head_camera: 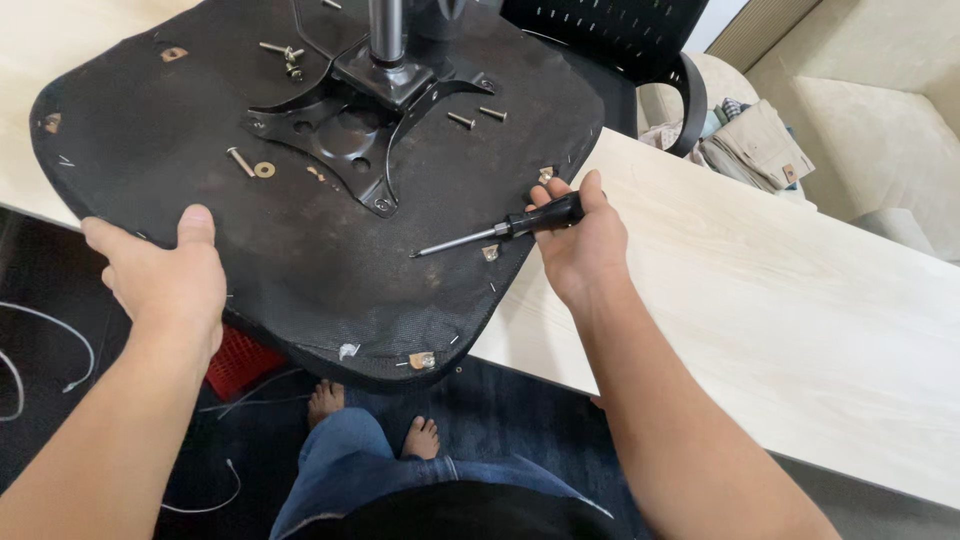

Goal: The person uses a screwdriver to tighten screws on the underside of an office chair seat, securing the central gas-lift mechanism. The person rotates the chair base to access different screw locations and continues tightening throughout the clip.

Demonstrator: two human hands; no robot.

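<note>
**Seat base mid-job, screwdriver in hand**

Here the right hand [578, 240] has its fingers wrapped around the black handle of a screwdriver [500, 230], whose shaft lies nearly flat over the underside of an upturned chair seat [300, 250], tip pointing toward the black metal mounting plate [350, 125]. The left hand [165, 270] grips the seat's near edge, thumb on top, fingers curled under. Loose bolts [240, 160] and a washer [264, 170] lie on the fabric beside the plate. The seat overhangs a pale wooden table [750, 270]. Judging by the scattered fasteners, the plate's fixing is in hand; the tip must next be brought to a screw head while the left hand steadies the seat.
</note>
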